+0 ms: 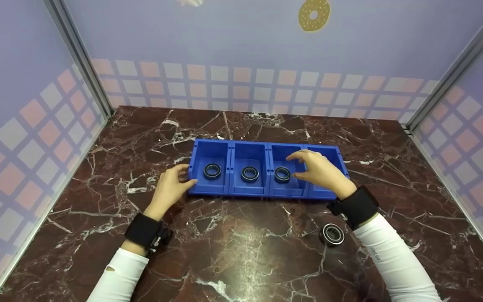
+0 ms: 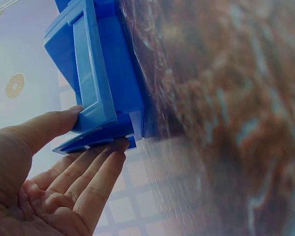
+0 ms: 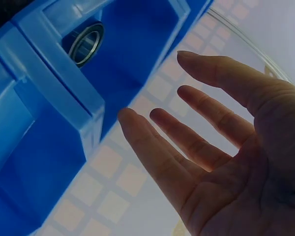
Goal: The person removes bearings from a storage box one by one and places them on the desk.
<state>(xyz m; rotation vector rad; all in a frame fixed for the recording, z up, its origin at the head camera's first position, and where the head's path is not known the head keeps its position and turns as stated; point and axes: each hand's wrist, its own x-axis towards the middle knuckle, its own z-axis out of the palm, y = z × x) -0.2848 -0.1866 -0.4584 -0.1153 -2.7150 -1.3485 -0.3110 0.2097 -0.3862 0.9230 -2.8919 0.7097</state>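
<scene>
A row of blue bins (image 1: 247, 192) has its compartments side by side. A bearing (image 1: 212, 171) lies in the leftmost compartment, another bearing (image 1: 250, 173) in the second and a third bearing (image 1: 282, 174) in the third. My left hand (image 1: 171, 187) holds the row's left end, thumb at the front edge (image 2: 83, 115) and fingers along the outer side wall. Over the two right compartments hovers my right hand (image 1: 319, 170), its fingers spread and nothing between them. In the right wrist view, a bearing (image 3: 86, 44) sits in a compartment beyond the fingertips.
One more bearing (image 1: 332, 234) lies on the dark marbled table (image 1: 241, 251), in front of the row's right end and beside the right forearm. Patterned walls (image 1: 241, 46) enclose the table at the back and both sides, with metal posts (image 1: 84, 58) at the corners.
</scene>
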